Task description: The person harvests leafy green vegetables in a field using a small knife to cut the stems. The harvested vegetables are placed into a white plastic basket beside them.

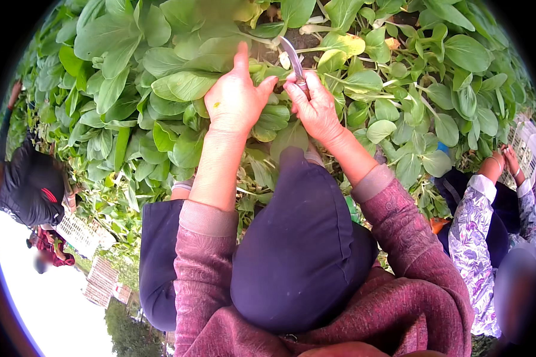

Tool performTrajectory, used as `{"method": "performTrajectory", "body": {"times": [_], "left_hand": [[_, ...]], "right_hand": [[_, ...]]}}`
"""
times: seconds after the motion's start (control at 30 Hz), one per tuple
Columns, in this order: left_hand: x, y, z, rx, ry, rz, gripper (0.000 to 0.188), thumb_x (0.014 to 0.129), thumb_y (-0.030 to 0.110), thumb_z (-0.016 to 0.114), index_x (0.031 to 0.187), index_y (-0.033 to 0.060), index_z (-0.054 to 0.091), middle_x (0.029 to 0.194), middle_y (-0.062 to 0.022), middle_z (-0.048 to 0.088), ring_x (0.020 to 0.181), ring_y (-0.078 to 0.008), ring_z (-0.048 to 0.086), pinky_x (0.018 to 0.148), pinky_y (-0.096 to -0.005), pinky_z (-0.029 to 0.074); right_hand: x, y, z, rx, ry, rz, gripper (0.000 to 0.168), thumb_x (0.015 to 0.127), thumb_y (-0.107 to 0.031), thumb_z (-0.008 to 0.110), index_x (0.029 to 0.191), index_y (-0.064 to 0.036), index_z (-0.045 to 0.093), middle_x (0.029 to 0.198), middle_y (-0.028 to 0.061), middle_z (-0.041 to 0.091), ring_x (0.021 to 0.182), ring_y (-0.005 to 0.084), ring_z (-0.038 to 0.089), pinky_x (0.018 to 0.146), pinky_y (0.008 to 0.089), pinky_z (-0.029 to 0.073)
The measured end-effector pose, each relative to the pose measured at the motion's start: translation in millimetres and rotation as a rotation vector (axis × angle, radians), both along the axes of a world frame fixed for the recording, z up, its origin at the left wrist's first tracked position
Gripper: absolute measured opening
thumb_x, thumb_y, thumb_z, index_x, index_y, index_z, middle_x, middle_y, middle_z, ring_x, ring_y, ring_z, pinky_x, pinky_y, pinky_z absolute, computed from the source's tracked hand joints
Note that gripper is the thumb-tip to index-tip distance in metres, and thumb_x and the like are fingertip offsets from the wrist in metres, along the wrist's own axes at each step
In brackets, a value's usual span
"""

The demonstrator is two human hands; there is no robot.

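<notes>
My right hand [311, 100] is closed around the handle of a small sickle knife [294, 56], whose curved blade points up and to the left. Left of it, my left hand [236, 91] lies among leafy green plants, thumb and index finger spread apart. Its other fingers are hidden beneath the palm, so a hold on anything there does not show. Broad leaves [190, 85] touch its left side. Just beyond the blade, pale cut-looking stems [312, 29] lie on dark soil, near a yellowing leaf [348, 43].
Dense leafy greens [116, 53] spread to both sides. A co-worker in a floral sleeve [471, 250] is at the right, beside a white plastic crate [520, 143]. Another person in a black jacket [31, 183] bends at the left near white crates [82, 232]. My knees are close below my hands.
</notes>
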State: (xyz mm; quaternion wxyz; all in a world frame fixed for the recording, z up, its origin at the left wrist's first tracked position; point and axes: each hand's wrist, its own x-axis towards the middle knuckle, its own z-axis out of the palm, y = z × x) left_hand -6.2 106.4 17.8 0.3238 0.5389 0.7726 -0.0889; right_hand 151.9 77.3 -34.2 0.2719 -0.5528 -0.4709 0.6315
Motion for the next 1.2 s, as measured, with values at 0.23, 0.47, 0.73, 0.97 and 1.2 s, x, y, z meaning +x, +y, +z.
{"method": "performTrajectory", "body": {"times": [0.23,0.47,0.73,0.97,1.2], "left_hand": [[-21.8,-47.9,-34.6,0.087,0.119,0.114,0.061,0.078,0.036,0.066,0.127,0.0035,0.049,0.084,-0.0074,0.071,0.080,-0.0270,0.067,0.071,-0.0362,0.052],[-55.4,-55.3,-66.7,0.252,-0.089,0.343,0.050,0.079,0.023,0.068,0.122,0.0016,0.056,0.089,-0.0108,0.071,0.049,-0.0131,0.062,0.053,-0.0252,0.051],[-62.1,-30.5,-52.2,0.125,-0.317,0.662,0.047,0.077,0.022,0.067,0.120,0.0043,0.059,0.081,-0.0088,0.072,0.049,-0.0139,0.062,0.054,-0.0242,0.050],[-51.6,-47.9,-56.1,0.206,-0.283,0.640,0.046,0.077,0.024,0.068,0.118,0.0042,0.060,0.085,-0.0106,0.071,0.052,-0.0154,0.063,0.060,-0.0280,0.051],[-56.3,-65.2,-81.3,0.354,-0.211,0.534,0.043,0.076,0.025,0.070,0.114,0.0049,0.062,0.085,-0.0126,0.071,0.063,-0.0200,0.067,0.064,-0.0304,0.052]], "right_hand": [[-2.7,-1.7,-27.5,0.054,-0.196,0.212,0.022,0.094,-0.027,0.053,0.098,-0.005,0.053,0.073,0.0079,0.056,0.061,0.0195,0.055,0.060,0.0307,0.046],[-5.0,10.9,-44.0,0.040,-0.412,0.455,0.033,0.092,-0.031,0.048,0.099,0.001,0.051,0.090,0.0251,0.062,0.088,0.0424,0.059,0.077,0.0473,0.046],[-18.8,15.7,-48.9,-0.046,-0.442,0.482,0.035,0.092,-0.029,0.047,0.103,0.004,0.052,0.095,0.0284,0.062,0.097,0.0435,0.057,0.084,0.0484,0.044],[-34.5,21.0,-36.3,-0.449,-0.306,0.419,0.037,0.093,-0.030,0.044,0.112,0.001,0.051,0.075,0.0175,0.058,0.055,0.0260,0.058,0.050,0.0394,0.047],[-46.5,29.9,-24.1,-0.540,-0.370,0.453,0.035,0.094,-0.028,0.043,0.113,0.001,0.051,0.072,0.0139,0.056,0.051,0.0232,0.056,0.046,0.0380,0.046]]}}
